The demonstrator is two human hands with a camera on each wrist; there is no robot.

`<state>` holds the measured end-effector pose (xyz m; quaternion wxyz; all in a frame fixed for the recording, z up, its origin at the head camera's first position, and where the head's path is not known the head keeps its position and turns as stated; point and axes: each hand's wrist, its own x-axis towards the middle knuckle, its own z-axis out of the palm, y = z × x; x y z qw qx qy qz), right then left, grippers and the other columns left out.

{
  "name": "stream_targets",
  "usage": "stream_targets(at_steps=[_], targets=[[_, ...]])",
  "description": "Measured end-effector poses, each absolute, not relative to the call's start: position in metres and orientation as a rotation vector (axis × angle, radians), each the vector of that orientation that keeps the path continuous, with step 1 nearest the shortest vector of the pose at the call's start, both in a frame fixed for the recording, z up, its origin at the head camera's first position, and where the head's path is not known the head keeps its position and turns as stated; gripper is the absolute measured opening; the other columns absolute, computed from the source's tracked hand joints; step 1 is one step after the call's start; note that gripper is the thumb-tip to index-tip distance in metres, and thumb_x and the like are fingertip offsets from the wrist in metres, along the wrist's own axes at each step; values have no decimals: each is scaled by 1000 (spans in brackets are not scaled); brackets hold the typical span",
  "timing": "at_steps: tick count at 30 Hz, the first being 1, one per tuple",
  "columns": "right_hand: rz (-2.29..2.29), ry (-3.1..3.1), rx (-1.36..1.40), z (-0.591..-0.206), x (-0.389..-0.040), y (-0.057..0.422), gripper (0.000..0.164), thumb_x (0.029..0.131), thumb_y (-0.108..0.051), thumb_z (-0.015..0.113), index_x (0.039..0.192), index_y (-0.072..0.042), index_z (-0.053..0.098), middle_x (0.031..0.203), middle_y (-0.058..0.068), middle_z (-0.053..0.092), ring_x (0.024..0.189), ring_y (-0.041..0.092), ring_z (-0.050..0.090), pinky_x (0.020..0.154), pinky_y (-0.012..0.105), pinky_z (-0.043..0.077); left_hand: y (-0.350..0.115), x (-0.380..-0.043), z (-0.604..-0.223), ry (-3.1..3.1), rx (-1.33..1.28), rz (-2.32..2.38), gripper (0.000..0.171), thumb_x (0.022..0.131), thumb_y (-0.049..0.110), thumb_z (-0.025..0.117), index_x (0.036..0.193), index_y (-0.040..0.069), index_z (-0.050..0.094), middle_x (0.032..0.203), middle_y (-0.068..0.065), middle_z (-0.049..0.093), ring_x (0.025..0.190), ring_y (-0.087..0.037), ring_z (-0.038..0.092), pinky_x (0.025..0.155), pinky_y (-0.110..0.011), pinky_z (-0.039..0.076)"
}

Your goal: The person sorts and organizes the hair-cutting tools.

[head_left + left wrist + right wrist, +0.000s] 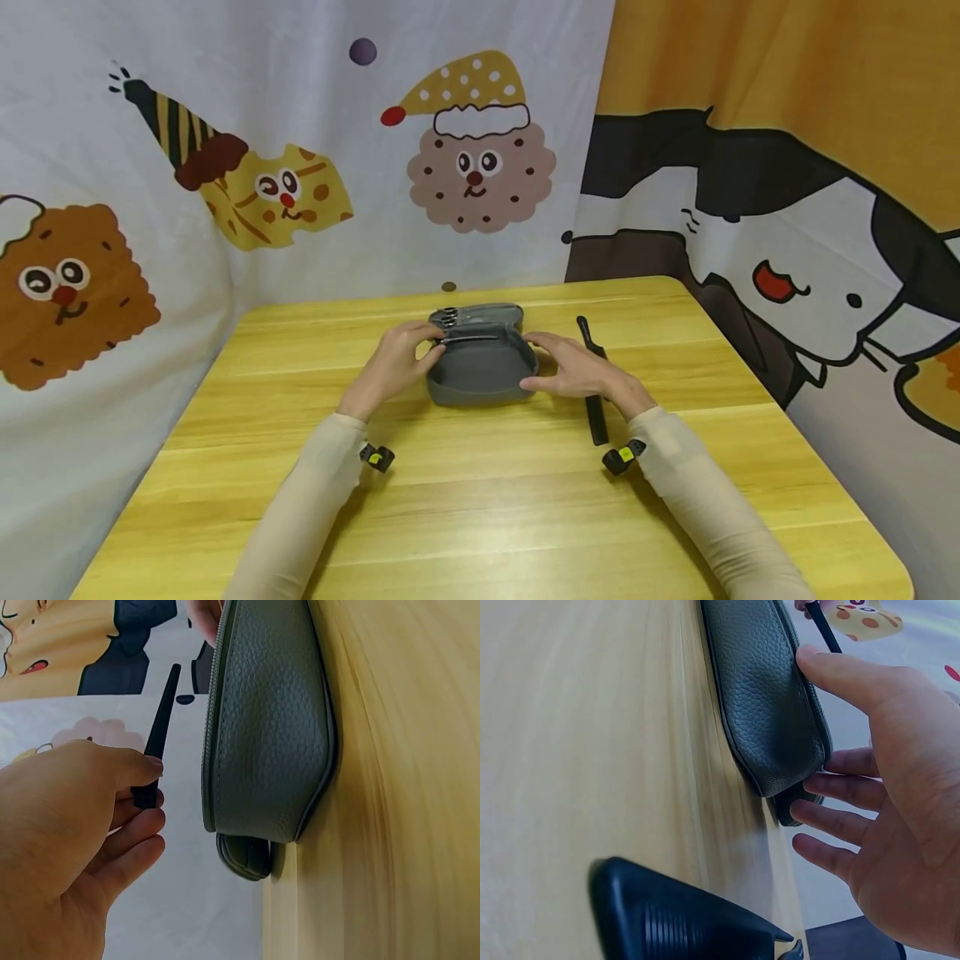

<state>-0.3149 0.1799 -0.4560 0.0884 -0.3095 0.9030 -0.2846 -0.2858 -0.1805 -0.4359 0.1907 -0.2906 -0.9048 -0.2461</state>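
Note:
A dark grey-green leather zip case (480, 375) lies unzipped on the table, its lid laid back at the far side. Finger loops of scissors (448, 316) show in the lid. My left hand (397, 360) is over the case's left side, pinching a slim black tapered tool (159, 739) between thumb and fingers; its exact kind I cannot tell. At the right end of the case, my right hand (576, 368) rests its thumb (832, 671) on the zipped rim, with the other fingers spread loosely along the corner.
A black comb (596, 417) with a long handle lies on the table just right of the case, partly under the right hand and wrist. The wooden table (480, 517) reaches back to a cartoon-printed curtain (300, 267). Each wrist carries a small camera.

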Motion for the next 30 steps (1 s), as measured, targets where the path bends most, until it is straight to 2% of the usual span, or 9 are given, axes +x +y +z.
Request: stream_targets(at_steps=[8, 22, 30], targets=[[-843, 2688, -941, -457, -317, 180, 98, 102, -61, 80, 176, -12, 40, 180, 16, 44, 163, 44, 49, 131, 69, 45, -168, -297, -438, -2603, -783, -712, 22, 104, 8, 81, 123, -2, 84, 125, -21, 83, 112, -39, 81, 101, -56, 68], [-851, 2687, -926, -458, -316, 181, 98, 101, -61, 80, 176, -12, 40, 180, 16, 45, 164, 43, 48, 132, 69, 44, -141, -317, -434, -2813, -810, -406, 25, 106, 11, 78, 127, -2, 83, 125, -19, 84, 118, -37, 80, 109, -51, 66], [-823, 2693, -931, -457, -317, 180, 99, 101, -65, 79, 176, -13, 40, 180, 16, 45, 164, 42, 49, 132, 68, 44, -134, -324, -438, -2860, -832, -270, 19, 107, 10, 75, 119, 0, 86, 118, -18, 85, 111, -34, 82, 100, -47, 70]])
